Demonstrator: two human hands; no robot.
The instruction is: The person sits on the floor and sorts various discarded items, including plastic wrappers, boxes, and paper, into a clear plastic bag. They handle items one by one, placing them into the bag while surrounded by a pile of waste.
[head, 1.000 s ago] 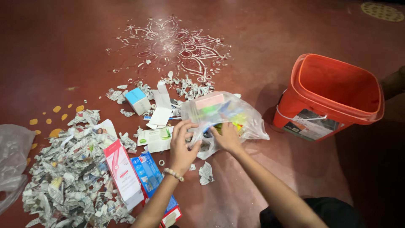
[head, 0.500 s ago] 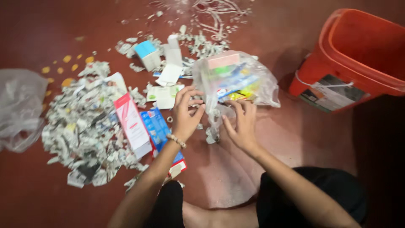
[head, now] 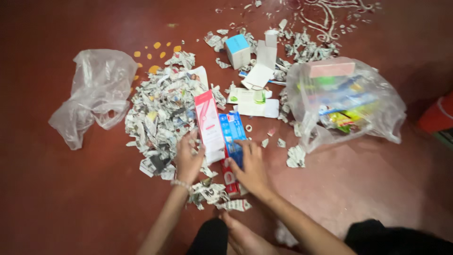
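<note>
We see both hands low centre on a dark red floor [head: 71, 203]. Left hand [head: 188, 160] rests on the near edge of a heap of torn newspaper scraps [head: 158, 118], fingers loosely curled, touching paper and the near end of a long pink-and-white carton [head: 209, 126]; we cannot tell whether it grips anything. A bead bracelet [head: 181, 185] sits on that wrist. Right hand [head: 250, 167] lies flat and open, fingers spread on a blue carton [head: 234, 137] just beside the pink one, at its 3 o'clock; a red carton [head: 230, 178] peeks out under the palm. More scraps lie at 6 o'clock of the hands, by a bare foot [head: 243, 236].

At 9 o'clock of the heap, apart from it, a crumpled empty clear plastic bag [head: 96, 92]. At 12 o'clock of the hands, a flat white leaflet with green print [head: 250, 101], an opened white carton [head: 263, 66] and a small box with a light blue top [head: 237, 49], with torn bits around them. At 2 o'clock, well apart from the right hand, a clear plastic bag stuffed with colourful packages [head: 344, 101], a pink box visible at its top. One crumpled scrap [head: 296, 157] lies near that bag's near corner. An orange bucket [head: 436, 118] is cut by the frame at 3 o'clock. White chalk floor pattern [head: 337, 12] at 1 o'clock, yellow dots [head: 153, 68] at 11 o'clock.
</note>
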